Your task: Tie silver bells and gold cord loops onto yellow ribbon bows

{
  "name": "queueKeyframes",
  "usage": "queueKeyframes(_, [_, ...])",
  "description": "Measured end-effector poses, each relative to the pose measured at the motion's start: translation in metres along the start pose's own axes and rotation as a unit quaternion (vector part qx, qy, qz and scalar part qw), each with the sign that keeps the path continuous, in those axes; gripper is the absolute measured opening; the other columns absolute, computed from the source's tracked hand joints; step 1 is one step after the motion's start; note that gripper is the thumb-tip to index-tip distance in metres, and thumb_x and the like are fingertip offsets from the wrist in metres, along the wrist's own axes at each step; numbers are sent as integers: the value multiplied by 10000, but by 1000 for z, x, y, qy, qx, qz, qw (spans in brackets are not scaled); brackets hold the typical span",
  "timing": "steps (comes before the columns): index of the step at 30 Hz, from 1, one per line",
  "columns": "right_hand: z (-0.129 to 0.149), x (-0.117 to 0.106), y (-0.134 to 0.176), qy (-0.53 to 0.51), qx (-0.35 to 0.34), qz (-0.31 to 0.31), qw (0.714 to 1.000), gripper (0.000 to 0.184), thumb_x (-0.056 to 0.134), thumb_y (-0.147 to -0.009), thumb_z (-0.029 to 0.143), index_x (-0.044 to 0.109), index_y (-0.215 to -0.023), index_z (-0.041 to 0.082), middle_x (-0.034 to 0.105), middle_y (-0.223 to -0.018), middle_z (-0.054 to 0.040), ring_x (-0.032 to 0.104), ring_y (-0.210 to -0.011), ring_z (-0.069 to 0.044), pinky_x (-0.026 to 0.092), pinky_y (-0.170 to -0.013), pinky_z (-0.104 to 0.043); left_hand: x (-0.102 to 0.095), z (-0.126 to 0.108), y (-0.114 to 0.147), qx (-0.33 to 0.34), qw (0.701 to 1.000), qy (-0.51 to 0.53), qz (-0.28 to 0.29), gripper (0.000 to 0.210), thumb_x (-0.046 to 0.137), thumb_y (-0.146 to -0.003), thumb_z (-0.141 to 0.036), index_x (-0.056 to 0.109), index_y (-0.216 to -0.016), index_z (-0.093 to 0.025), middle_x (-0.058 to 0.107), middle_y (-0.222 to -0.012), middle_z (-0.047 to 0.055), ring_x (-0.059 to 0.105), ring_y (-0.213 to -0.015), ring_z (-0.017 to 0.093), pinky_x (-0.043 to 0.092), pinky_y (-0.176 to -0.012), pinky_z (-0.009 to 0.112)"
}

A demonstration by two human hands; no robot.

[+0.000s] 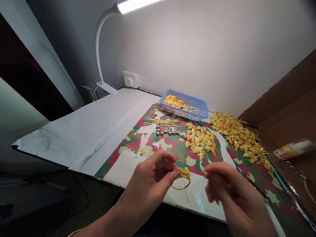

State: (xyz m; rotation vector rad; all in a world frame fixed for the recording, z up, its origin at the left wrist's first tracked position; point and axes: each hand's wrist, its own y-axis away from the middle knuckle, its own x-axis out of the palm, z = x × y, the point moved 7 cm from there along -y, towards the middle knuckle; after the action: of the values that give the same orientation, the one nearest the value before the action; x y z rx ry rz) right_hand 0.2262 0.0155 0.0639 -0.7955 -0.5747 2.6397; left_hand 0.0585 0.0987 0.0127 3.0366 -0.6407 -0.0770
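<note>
My left hand (158, 181) pinches a small gold ribbon bow (185, 171) between thumb and fingertips. From the bow hangs a loop of shiny gold cord (181, 188), and a thin loose end dangles below it. To the right, apart from the bow, is my right hand (229, 191), slightly blurred, its fingers curled together. Whatever those fingers hold, if anything, is hidden. Just beyond both hands, several loose gold bows (201, 140) lie spread on the patterned sheet (168, 151). Silver beads (170, 131) and a bundle of gold cords (163, 122) lie farther back.
A blue basket (203, 110) with gold bows and silver beads stands against the wall. At right lies a heap of gold bows with cords (234, 130), beside a cardboard box (283, 108) and a bottle (293, 149). A white lamp (97, 49) stands at back left.
</note>
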Motion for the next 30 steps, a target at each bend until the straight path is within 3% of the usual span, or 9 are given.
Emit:
queueKeyframes(3, [-21,27,2,-35,62,82,994,141,545,-990,288,657,-910,259,620,-729,33,587,-606,-109,470,-540,-195,1,-7,3,-11,1000,-9,-1,135,755,-844,-247,654,-933,-233,793,-837,23,776,-823,219,627,-738,260])
queueKeyframes(7, [-31,42,11,-85,105,119,984,213,528,-1008,318,652,-859,230,567,-777,15,530,-682,-121,410,-597,-229,6,-17,3,7,1000,-12,12,103,764,-830,-226,710,-917,-230,801,-868,19,783,-861,232,637,-784,259])
queueKeyframes(9, [-32,45,14,-117,124,120,978,240,517,-1021,333,654,-858,223,550,-775,12,507,-685,-122,393,-596,-234,6,-19,3,6,1000,-4,26,84,745,-847,-243,735,-930,-238,802,-908,14,772,-878,223,624,-792,245])
queueKeyframes(14, [-39,48,20,-192,227,87,951,283,588,-979,423,658,-798,216,526,-730,18,436,-639,-117,347,-558,-239,-6,-19,6,-14,998,-65,-1,94,690,-909,-334,758,-916,-269,755,-838,-25,682,-784,160,537,-700,184])
queueKeyframes(19, [-37,55,22,-207,207,100,951,278,573,-989,403,672,-804,220,566,-769,4,503,-694,-134,377,-597,-250,7,-7,5,-64,992,-51,94,248,641,-946,-427,714,-829,-221,652,-743,-17,605,-740,167,501,-676,226])
queueKeyframes(24, [-40,56,25,-188,197,110,956,287,550,-1003,397,662,-811,215,593,-796,-10,549,-751,-151,396,-636,-266,11,3,4,-91,991,-10,102,233,685,-923,-381,683,-775,-201,633,-691,-30,592,-688,147,482,-669,224])
queueKeyframes(30, [-37,51,21,-166,204,102,959,318,533,-1006,404,622,-770,209,546,-726,19,487,-665,-126,371,-605,-259,13,7,6,-116,986,5,116,206,709,-897,-360,679,-792,-186,622,-702,-21,564,-693,154,458,-646,230])
